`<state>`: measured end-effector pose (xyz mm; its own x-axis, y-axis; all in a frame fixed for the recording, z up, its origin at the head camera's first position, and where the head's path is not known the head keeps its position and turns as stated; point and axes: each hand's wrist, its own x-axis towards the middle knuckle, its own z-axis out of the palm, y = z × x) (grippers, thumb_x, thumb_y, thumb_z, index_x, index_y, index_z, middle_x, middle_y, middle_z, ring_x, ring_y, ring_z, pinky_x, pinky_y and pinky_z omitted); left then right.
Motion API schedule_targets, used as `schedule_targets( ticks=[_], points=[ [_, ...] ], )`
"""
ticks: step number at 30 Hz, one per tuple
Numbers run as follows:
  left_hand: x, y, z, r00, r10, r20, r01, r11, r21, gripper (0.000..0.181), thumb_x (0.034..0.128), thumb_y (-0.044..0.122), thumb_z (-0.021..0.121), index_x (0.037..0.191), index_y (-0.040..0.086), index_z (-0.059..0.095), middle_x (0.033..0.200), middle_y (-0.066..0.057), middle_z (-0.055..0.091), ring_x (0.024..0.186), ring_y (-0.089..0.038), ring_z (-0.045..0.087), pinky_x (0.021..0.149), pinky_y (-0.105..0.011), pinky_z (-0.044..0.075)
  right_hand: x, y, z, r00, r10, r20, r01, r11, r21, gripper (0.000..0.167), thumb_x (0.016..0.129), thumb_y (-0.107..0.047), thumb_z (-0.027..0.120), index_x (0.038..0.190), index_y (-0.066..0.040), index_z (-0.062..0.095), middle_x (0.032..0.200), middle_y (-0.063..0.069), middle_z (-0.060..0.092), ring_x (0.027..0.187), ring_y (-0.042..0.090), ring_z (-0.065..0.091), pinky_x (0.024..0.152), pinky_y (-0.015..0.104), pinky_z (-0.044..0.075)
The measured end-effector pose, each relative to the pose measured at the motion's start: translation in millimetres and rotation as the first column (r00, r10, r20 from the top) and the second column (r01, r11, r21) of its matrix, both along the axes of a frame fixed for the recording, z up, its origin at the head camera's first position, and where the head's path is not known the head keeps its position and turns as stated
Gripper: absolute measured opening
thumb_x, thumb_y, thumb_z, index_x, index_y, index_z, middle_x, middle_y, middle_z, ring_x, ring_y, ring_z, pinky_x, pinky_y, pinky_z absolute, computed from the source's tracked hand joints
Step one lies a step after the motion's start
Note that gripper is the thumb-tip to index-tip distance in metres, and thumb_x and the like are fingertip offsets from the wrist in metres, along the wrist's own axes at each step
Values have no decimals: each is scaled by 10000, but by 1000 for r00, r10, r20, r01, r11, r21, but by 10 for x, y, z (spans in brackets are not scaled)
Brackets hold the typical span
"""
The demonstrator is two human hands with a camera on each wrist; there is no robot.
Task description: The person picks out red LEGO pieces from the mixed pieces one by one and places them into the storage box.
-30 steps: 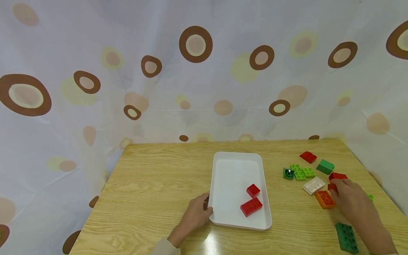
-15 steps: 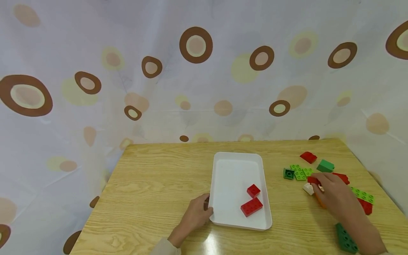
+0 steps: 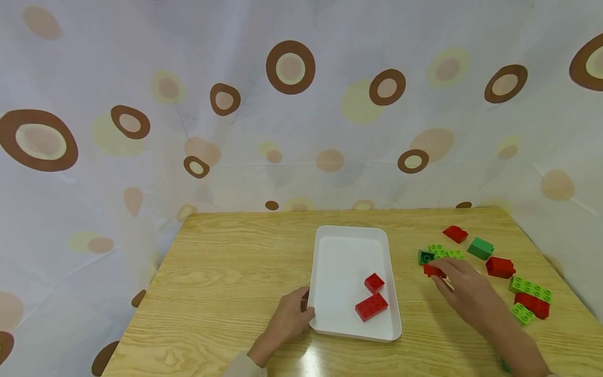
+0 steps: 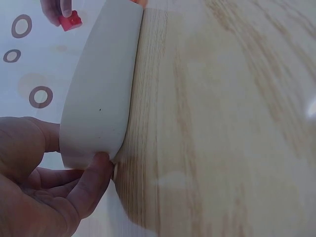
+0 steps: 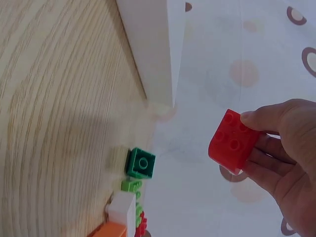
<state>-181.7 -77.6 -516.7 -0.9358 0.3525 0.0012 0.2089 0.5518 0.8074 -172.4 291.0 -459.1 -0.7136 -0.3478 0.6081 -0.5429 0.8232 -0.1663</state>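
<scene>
A white tray stands on the wooden table with two red bricks inside, a small one and a longer one. My left hand grips its wall near the front left corner; thumb and fingers pinch the edge in the left wrist view. Right of the tray, my right hand holds a red brick raised above the table. Its studs and rounded end show in the right wrist view, with the thumb on one side and fingers on the other.
Loose bricks lie on the right: dark green, green, red ones, a long lime one and others. White and orange bricks show in the right wrist view. A patterned curtain hangs behind the table.
My right hand has picked the red brick up from among the loose bricks and carried it left toward the tray. The left hand and tray stay where they were.
</scene>
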Motion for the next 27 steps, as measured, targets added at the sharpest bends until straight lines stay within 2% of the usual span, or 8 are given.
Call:
schedule_targets(
  ticks=[5, 9, 10, 12, 14, 16, 17, 27],
  points=[
    [2, -1, 7, 1000, 5, 5, -5, 1000, 12, 483, 881, -19, 617, 1350, -101, 533, 1093, -160, 675, 887, -191, 616, 722, -293, 534, 29, -180, 41, 999, 11, 52, -11, 1000, 5, 557, 1027, -477, 388, 1070, -6, 682, 1044, 150, 671, 964, 352, 637, 714, 486, 570],
    [2, -6, 2, 1000, 9, 6, -9, 1000, 11, 474, 882, -15, 614, 1343, -96, 541, 1096, -159, 676, 898, -201, 621, 735, -304, 538, 13, -327, 23, 998, 39, 53, -39, 999, 8, 715, 1001, -554, 227, 1061, -13, 689, 1036, 143, 674, 952, 343, 647, 716, 472, 573],
    [1, -8, 1, 1000, 10, 5, -10, 1000, 12, 473, 881, -14, 616, 1341, -96, 543, 1093, -158, 676, 896, -202, 621, 733, -304, 538, 10, -360, 21, 997, 41, 62, -42, 999, 8, 694, 999, -544, 241, 1064, -18, 690, 1038, 135, 674, 952, 335, 649, 717, 463, 575],
    [1, -12, -6, 1000, 9, 3, -9, 1000, 11, 468, 879, -15, 615, 1334, -99, 545, 1088, -160, 677, 893, -202, 624, 729, -300, 539, 5, -426, 22, 996, 39, 84, -40, 999, 12, 474, 1013, -446, 476, 1066, -27, 692, 1046, 126, 671, 960, 327, 647, 729, 453, 575],
    [1, -17, -11, 1000, 9, 0, -9, 1000, 12, 463, 876, -17, 615, 1327, -101, 549, 1083, -162, 678, 885, -201, 626, 722, -295, 540, 2, -495, 28, 994, 37, 105, -38, 999, 15, 278, 944, -281, 694, 1066, -31, 695, 1052, 117, 669, 964, 315, 648, 746, 447, 575],
    [1, -21, -14, 1000, 10, 0, -10, 1000, 12, 463, 878, -15, 616, 1327, -103, 548, 1084, -163, 677, 883, -194, 622, 720, -293, 538, 1, -568, 40, 992, 35, 123, -38, 999, 18, 295, 807, -91, 828, 1065, -37, 696, 1057, 108, 669, 966, 299, 650, 754, 430, 577],
    [1, -23, -15, 1000, 11, -1, -11, 1000, 11, 461, 878, -13, 616, 1326, -102, 549, 1084, -162, 676, 880, -191, 618, 718, -293, 536, -1, -604, 39, 991, 39, 128, -42, 999, 21, 358, 739, -10, 852, 1061, -38, 698, 1058, 106, 669, 968, 293, 652, 756, 423, 578],
    [11, -8, -3, 1000, 4, -5, -4, 1000, 5, 455, 883, -17, 616, 1322, -112, 546, 1093, -170, 669, 876, -178, 610, 714, -275, 531, -9, -826, -14, 983, 105, 151, -110, 994, 27, 335, 750, -13, 849, 1044, -49, 692, 1067, 93, 654, 977, 251, 640, 767, 374, 580]
  ],
)
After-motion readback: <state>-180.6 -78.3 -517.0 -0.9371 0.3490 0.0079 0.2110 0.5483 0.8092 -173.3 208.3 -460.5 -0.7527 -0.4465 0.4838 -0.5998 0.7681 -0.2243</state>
